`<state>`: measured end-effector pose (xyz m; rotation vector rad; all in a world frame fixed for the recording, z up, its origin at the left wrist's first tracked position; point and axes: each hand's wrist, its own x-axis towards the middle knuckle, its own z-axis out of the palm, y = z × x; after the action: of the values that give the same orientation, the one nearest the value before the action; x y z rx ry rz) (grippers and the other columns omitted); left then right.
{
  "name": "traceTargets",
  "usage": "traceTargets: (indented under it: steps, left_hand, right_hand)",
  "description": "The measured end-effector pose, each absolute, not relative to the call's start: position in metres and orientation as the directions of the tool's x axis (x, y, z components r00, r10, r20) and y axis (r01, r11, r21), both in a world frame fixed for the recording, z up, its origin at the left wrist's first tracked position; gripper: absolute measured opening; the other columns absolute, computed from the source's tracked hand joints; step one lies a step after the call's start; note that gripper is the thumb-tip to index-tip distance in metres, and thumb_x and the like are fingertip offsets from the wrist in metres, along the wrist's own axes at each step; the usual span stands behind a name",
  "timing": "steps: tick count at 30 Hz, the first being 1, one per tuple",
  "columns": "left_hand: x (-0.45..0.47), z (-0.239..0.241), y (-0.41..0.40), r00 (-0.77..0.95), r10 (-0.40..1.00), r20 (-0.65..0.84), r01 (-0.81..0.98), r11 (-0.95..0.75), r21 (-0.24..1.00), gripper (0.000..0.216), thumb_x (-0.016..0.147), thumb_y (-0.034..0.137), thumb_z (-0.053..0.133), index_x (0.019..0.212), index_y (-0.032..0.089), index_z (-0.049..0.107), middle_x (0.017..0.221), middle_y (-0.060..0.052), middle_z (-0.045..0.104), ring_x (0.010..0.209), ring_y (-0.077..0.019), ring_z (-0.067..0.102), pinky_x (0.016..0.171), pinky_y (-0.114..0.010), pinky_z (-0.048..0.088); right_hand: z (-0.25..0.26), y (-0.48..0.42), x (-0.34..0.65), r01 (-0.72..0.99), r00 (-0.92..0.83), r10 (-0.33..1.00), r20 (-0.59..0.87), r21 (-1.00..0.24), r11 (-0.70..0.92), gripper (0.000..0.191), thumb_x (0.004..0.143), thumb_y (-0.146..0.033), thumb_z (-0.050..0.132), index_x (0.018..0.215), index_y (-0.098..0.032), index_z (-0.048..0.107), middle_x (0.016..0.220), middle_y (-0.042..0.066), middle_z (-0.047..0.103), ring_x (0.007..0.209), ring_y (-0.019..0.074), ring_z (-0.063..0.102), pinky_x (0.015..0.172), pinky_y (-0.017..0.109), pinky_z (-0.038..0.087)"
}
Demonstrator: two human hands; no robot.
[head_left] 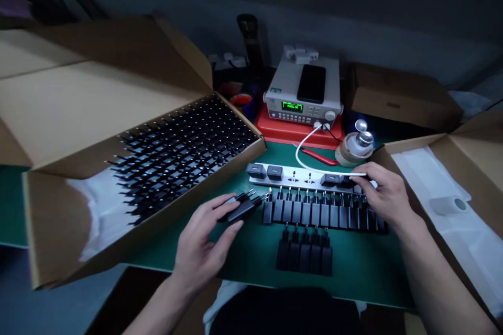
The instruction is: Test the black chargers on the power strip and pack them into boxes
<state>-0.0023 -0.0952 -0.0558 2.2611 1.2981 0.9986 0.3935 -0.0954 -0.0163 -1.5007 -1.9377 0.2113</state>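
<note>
My left hand [204, 241] is closed on two black plug adapters [243, 205], held with their pins pointing right. My right hand [383, 191] pinches the end of a white cable [314, 144] at a black adapter plugged into the right end of a white power strip [302, 174]. Other black adapters [265, 170] sit in the strip's left sockets. In front of the strip lies a long row of black adapters [322, 212], with a shorter row [304, 254] nearer me, all on a green table mat [361, 267].
An open cardboard box [78, 115] packed with black adapters [181, 152] stands at the left. A grey tester [302, 97] with a green display and a phone on top sits behind on a red tray. A second open box [463, 178] with white foam is at the right.
</note>
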Motion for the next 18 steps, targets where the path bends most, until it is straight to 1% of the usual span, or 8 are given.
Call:
traceTargets:
  steps: [2, 4, 6, 9, 12, 14, 16, 18]
  left_hand:
    - [0.017, -0.031, -0.079, 0.485, 0.736, 0.473, 0.565, -0.676, 0.473, 0.035, 0.094, 0.014, 0.062, 0.127, 0.022, 0.059, 0.132, -0.012, 0.061, 0.118, -0.0269, 0.061, 0.098, -0.043, 0.053]
    - [0.044, -0.012, -0.059, 0.644, 0.601, 0.473, 0.503, -0.799, 0.33, 0.032, 0.094, 0.012, 0.059, 0.125, 0.018, 0.06, 0.132, -0.014, 0.06, 0.117, -0.0282, 0.06, 0.097, -0.045, 0.053]
    - [0.073, -0.001, -0.037, 0.767, 0.51, 0.388, 0.462, -0.86, 0.217, 0.029, 0.094, 0.011, 0.055, 0.121, 0.015, 0.063, 0.128, -0.016, 0.061, 0.113, -0.0304, 0.059, 0.092, -0.048, 0.054]
    - [0.112, 0.007, -0.012, 0.883, 0.444, 0.15, 0.432, -0.896, 0.104, 0.03, 0.088, 0.01, 0.057, 0.116, 0.015, 0.068, 0.117, -0.016, 0.063, 0.104, -0.0321, 0.059, 0.082, -0.048, 0.054]
    - [0.142, 0.016, 0.001, 0.919, 0.392, -0.038, 0.394, -0.916, 0.079, 0.031, 0.08, 0.006, 0.061, 0.107, 0.014, 0.071, 0.109, -0.016, 0.063, 0.102, -0.032, 0.059, 0.078, -0.043, 0.054]
    - [0.158, 0.022, 0.005, 0.921, 0.374, -0.111, 0.384, -0.918, 0.095, 0.029, 0.076, 0.004, 0.063, 0.102, 0.013, 0.073, 0.104, -0.015, 0.064, 0.101, -0.0313, 0.06, 0.079, -0.041, 0.054]
    - [0.168, 0.025, 0.008, 0.913, 0.37, -0.169, 0.39, -0.914, 0.107, 0.025, 0.075, 0.003, 0.064, 0.097, 0.012, 0.074, 0.102, -0.014, 0.065, 0.101, -0.0301, 0.062, 0.084, -0.04, 0.054]
    - [0.169, 0.026, 0.011, 0.904, 0.386, -0.186, 0.411, -0.904, 0.121, 0.021, 0.078, 0.006, 0.065, 0.097, 0.011, 0.073, 0.104, -0.014, 0.067, 0.102, -0.0296, 0.062, 0.087, -0.04, 0.054]
  right_hand:
    - [-0.016, -0.095, 0.392, 0.821, -0.154, 0.895, 0.419, -0.449, 0.352, 0.008, 0.098, -0.021, 0.06, 0.099, -0.022, 0.068, 0.097, 0.003, 0.072, 0.087, 0.0182, 0.069, 0.072, 0.031, 0.053]
    - [-0.014, -0.096, 0.392, 0.824, -0.172, 0.891, 0.42, -0.434, 0.364, 0.007, 0.097, -0.021, 0.061, 0.099, -0.022, 0.068, 0.096, 0.003, 0.072, 0.085, 0.0178, 0.068, 0.07, 0.03, 0.052]
    - [-0.012, -0.098, 0.393, 0.812, -0.157, 0.889, 0.431, -0.455, 0.364, 0.007, 0.096, -0.021, 0.062, 0.099, -0.022, 0.068, 0.094, 0.003, 0.071, 0.084, 0.0179, 0.068, 0.071, 0.03, 0.052]
    - [-0.008, -0.101, 0.395, 0.782, -0.056, 0.886, 0.461, -0.532, 0.326, 0.005, 0.094, -0.021, 0.064, 0.097, -0.022, 0.068, 0.093, 0.003, 0.07, 0.086, 0.0191, 0.067, 0.076, 0.032, 0.053]
    - [-0.005, -0.101, 0.394, 0.762, -0.013, 0.906, 0.423, -0.583, 0.283, 0.004, 0.094, -0.021, 0.063, 0.096, -0.022, 0.067, 0.093, 0.003, 0.069, 0.085, 0.0185, 0.067, 0.075, 0.031, 0.052]
    - [-0.003, -0.1, 0.392, 0.78, -0.042, 0.923, 0.381, -0.565, 0.269, 0.005, 0.094, -0.02, 0.063, 0.096, -0.022, 0.067, 0.091, 0.002, 0.069, 0.082, 0.0173, 0.067, 0.072, 0.029, 0.052]
    - [-0.003, -0.097, 0.39, 0.826, -0.076, 0.925, 0.372, -0.496, 0.267, 0.003, 0.095, -0.022, 0.063, 0.095, -0.022, 0.066, 0.089, 0.001, 0.069, 0.08, 0.0169, 0.067, 0.07, 0.029, 0.051]
    - [-0.005, -0.095, 0.388, 0.876, -0.109, 0.909, 0.402, -0.394, 0.279, 0.008, 0.095, -0.026, 0.066, 0.09, -0.021, 0.063, 0.085, 0.001, 0.068, 0.076, 0.0171, 0.066, 0.066, 0.029, 0.048]
